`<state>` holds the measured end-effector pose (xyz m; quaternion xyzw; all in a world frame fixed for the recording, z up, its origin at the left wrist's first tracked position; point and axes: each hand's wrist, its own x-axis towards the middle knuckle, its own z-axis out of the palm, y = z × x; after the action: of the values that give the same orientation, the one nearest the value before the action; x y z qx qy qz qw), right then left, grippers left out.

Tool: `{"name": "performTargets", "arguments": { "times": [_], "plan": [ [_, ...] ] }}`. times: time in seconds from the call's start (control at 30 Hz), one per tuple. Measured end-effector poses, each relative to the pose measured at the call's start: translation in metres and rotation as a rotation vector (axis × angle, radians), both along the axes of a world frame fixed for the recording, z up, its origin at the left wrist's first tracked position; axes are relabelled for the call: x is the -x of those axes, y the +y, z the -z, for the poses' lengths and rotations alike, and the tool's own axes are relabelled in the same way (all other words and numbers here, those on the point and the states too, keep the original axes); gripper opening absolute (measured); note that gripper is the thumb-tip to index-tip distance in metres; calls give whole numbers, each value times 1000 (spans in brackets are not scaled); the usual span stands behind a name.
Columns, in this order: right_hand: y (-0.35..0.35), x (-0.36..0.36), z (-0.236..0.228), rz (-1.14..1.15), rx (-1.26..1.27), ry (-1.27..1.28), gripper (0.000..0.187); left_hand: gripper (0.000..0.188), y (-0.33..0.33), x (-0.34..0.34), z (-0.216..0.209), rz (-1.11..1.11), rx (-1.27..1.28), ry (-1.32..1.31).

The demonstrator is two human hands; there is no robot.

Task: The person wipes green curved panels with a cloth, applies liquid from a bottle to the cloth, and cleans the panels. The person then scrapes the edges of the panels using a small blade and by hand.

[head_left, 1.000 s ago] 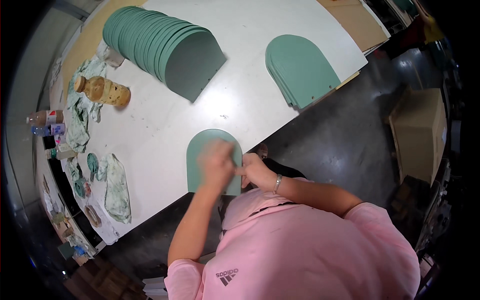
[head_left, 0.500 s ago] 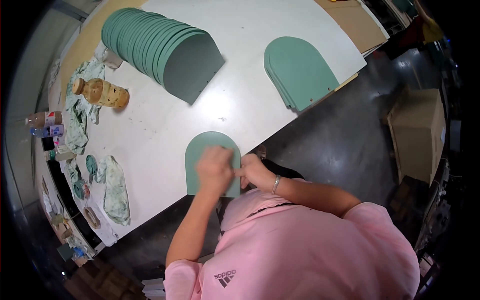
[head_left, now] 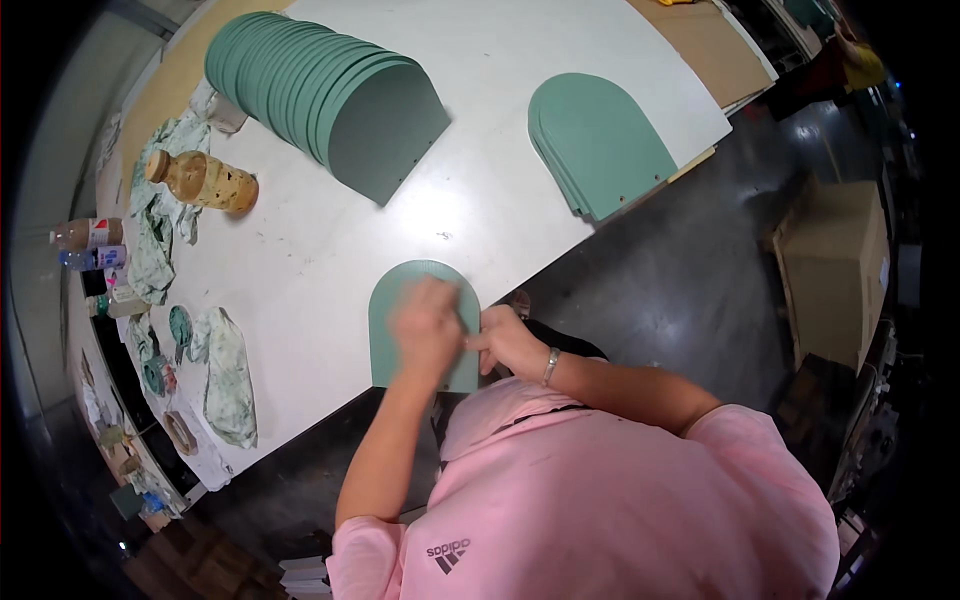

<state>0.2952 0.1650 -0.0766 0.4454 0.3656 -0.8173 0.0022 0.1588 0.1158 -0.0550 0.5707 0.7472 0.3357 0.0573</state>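
Observation:
A green arch-topped panel (head_left: 388, 300) lies at the table's near edge, its rounded end pointing away from me. My left hand (head_left: 426, 322) is over its middle, blurred by motion and curled like a fist; whatever its fingers hold is hidden. Along the panel's right edge, my right hand (head_left: 508, 340) is closed, thumb and fingers pinching that edge. Further off to the right is a small stack of similar green panels (head_left: 598, 140), slightly fanned. A long row of overlapping green panels (head_left: 385, 120) leans at the far left.
On the white table (head_left: 310, 270) at left stand a brownish bottle (head_left: 212, 183) and stained cloths (head_left: 229, 375). Small plastic bottles (head_left: 92, 258) and a tape roll (head_left: 180, 432) sit near the left edge. A cardboard box (head_left: 838, 270) is on the floor at right.
My left hand has shifted slightly away from me over the panel, still blurred. The right hand stays at the panel's edge. The view has tilted very slightly.

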Motion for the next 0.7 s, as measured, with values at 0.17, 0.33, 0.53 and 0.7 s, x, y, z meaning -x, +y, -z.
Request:
{"name": "performTargets", "arguments": {
  "times": [0.17, 0.33, 0.53, 0.7],
  "plan": [
    [-3, -1, 4, 26, -29, 17, 13, 17, -5, -8, -18, 206, 31, 41],
    [0, 1, -8, -18, -7, 23, 9, 25, -5, 9, -11, -26, 39, 3],
    [0, -2, -2, -45, 6, 29, 20, 18, -3, 27, -8, 78, -22, 51],
    [-13, -12, -8, -53, 2, -15, 31, 21, 1, 40, -2, -152, 11, 71]
  ]
}}
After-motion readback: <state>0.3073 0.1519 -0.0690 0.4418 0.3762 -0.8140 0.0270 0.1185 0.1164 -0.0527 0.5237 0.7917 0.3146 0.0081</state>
